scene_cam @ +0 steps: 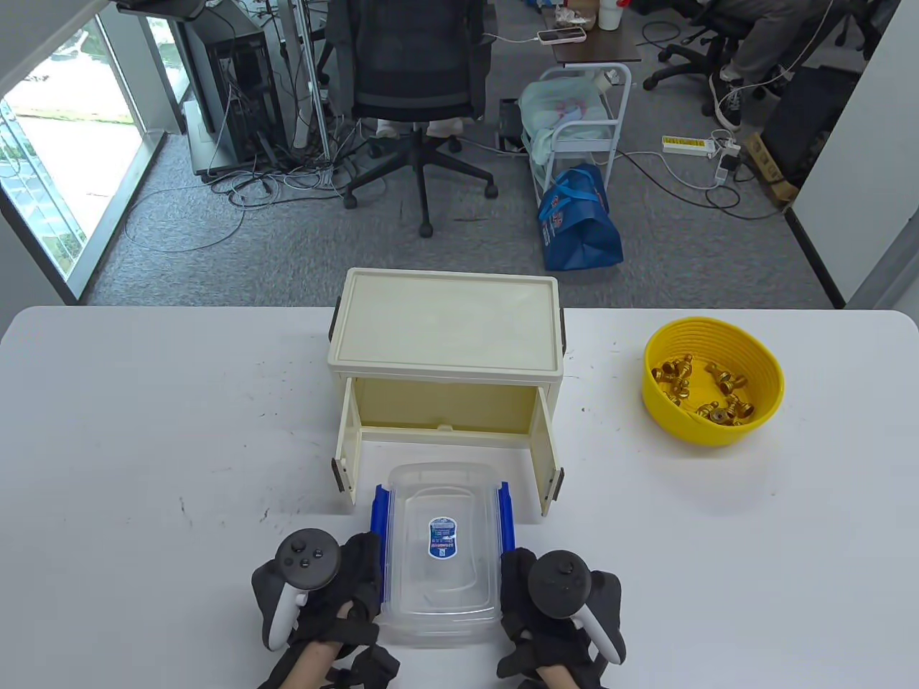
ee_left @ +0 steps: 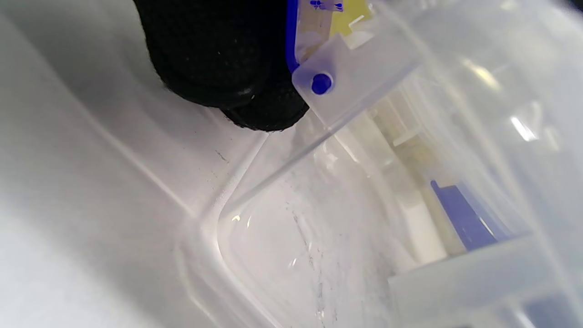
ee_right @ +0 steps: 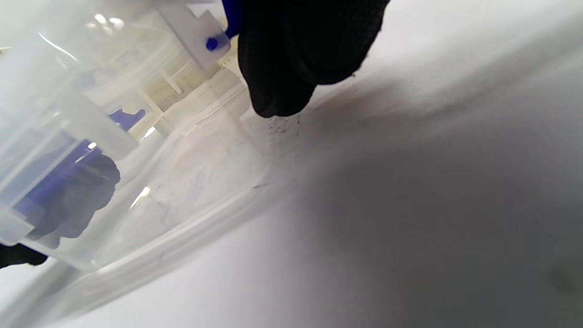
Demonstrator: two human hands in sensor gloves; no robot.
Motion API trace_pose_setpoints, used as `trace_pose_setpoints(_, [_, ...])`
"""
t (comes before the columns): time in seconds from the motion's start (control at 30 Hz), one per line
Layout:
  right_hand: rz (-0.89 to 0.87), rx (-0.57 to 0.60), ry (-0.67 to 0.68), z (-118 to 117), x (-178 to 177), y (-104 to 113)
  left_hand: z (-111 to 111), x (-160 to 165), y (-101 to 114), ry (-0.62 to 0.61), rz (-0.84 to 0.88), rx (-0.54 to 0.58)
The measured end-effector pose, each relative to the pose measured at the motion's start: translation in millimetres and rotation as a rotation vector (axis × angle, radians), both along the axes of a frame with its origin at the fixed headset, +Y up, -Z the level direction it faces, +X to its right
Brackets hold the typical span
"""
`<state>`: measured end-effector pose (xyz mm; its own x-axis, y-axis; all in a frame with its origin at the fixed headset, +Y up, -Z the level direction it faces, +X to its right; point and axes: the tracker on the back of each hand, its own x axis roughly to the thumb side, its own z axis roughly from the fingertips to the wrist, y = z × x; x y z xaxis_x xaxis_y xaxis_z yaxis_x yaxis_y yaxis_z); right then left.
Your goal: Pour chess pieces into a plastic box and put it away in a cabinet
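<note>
I see the plastic box (scene_cam: pixel 441 552) on the table (scene_cam: pixel 143 445) at the near edge, directly in front of the cabinet (scene_cam: pixel 445 359), its far end between the cabinet's two opened doors. My left hand (scene_cam: pixel 316 588) sits against the box's left side, my right hand (scene_cam: pixel 560 603) against its right. The bowl (scene_cam: pixel 713 391) stands well to the right, level with the cabinet, with the chess pieces (scene_cam: pixel 707 391) inside it.

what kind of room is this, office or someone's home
Most likely an office or lab workspace. Past the white table stand a swivel office chair and a computer tower on grey carpet strewn with cables, and a seated person's legs show at another desk.
</note>
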<state>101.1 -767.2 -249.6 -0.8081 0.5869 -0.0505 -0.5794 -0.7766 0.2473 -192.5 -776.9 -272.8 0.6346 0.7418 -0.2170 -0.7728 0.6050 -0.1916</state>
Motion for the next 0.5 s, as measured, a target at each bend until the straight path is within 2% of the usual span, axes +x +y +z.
trace_pose_setpoints(0.17, [0.038,0.009,-0.042,0,12,3,-4,-14,-6,-0.013,-0.029,-0.039])
trace_pose_setpoints(0.27, [0.170,0.059,-0.055,4,20,14,-1,-22,7,0.056,-0.101,0.075])
trace_pose_setpoints(0.33, [0.178,0.121,-0.069,6,21,23,2,-23,18,0.040,-0.150,0.161])
trace_pose_setpoints(0.4, [0.103,0.135,-0.002,7,20,25,5,-17,22,0.004,-0.111,0.184])
trace_pose_setpoints(0.5, [0.039,0.101,0.097,4,14,20,8,-5,21,-0.071,-0.060,0.144])
